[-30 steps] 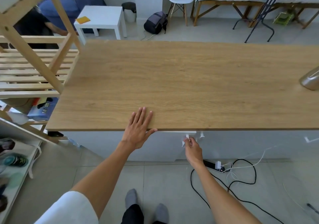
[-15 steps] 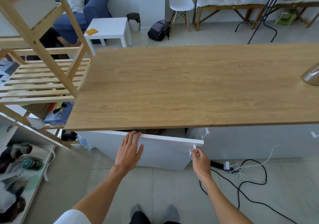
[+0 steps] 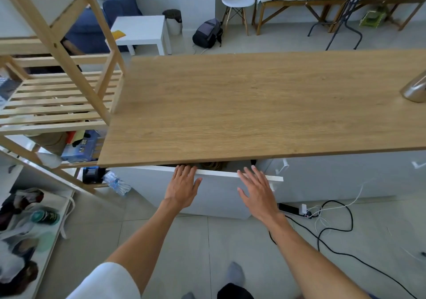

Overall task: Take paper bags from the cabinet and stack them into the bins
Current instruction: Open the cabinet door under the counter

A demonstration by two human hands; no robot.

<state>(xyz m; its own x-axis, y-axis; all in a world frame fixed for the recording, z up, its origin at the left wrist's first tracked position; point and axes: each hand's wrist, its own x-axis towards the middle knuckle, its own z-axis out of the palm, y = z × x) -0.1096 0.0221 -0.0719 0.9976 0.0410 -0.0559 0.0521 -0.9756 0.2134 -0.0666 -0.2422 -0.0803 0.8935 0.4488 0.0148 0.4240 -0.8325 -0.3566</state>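
Opening the cabinet is the step in hand: the white cabinet door (image 3: 214,195) under the wooden bench (image 3: 253,109) stands swung out at an angle, leaving a dark gap beneath the bench edge. The left hand (image 3: 182,187) lies on the door's face with its fingers (image 3: 184,170) reaching up to the door's top edge; they are spread and clasp nothing. The right hand (image 3: 258,190) is spread flat near the door's free end, fingers released, and whether it touches the panel or hovers just off it cannot be told. In the gap, something brown and crumpled (image 3: 213,165) shows, probably the paper bags, though too little is visible to be sure. No bins can be made out in this view. The next move likely calls for swinging the door wider, then bending low enough to see inside and reaching past the door's edge for the bags. A power strip (image 3: 291,208) with its trailing cords lies on the floor just right of the door.
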